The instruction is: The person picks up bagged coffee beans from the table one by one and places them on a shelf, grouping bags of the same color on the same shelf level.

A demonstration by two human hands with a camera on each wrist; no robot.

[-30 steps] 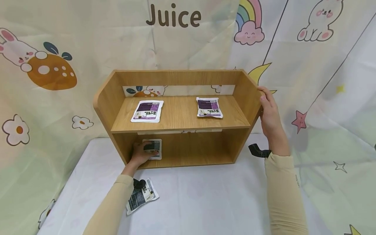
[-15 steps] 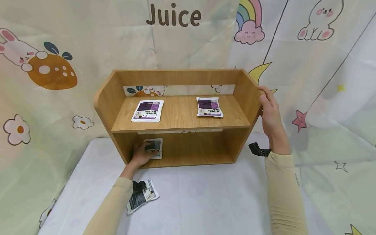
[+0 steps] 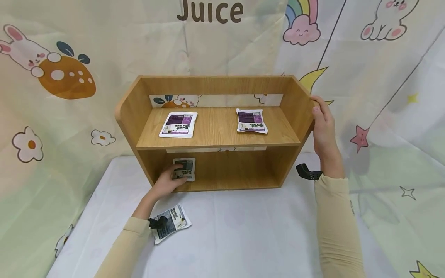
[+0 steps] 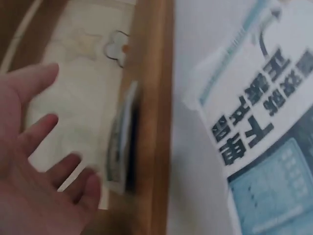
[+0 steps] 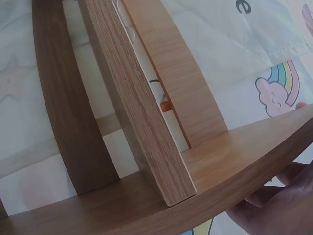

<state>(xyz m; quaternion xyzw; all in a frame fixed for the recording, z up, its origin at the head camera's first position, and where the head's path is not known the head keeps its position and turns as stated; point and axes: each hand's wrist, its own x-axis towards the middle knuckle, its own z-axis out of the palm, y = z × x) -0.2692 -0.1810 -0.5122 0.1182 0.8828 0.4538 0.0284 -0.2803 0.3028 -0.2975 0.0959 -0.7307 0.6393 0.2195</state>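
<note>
In the lower compartment of a wooden shelf lies a flat packet with a dark label, near the left side. My left hand is over that packet's left edge in the head view. From the left wrist, the fingers are spread and relaxed, with a gap between them and the packet. My right hand holds the shelf's right side panel near its upper front edge; the right wrist view has its curled fingers behind the panel.
Two purple-labelled packets, one left and one right, lie on the upper shelf. A grey-labelled packet rests on the white tabletop, below the left forearm. A printed cloth hangs behind the shelf.
The left hand has drawn back from the packet in the lower compartment, toward the front, letting go of it. The right hand stays at the panel. The head view has tilted slightly down.
</note>
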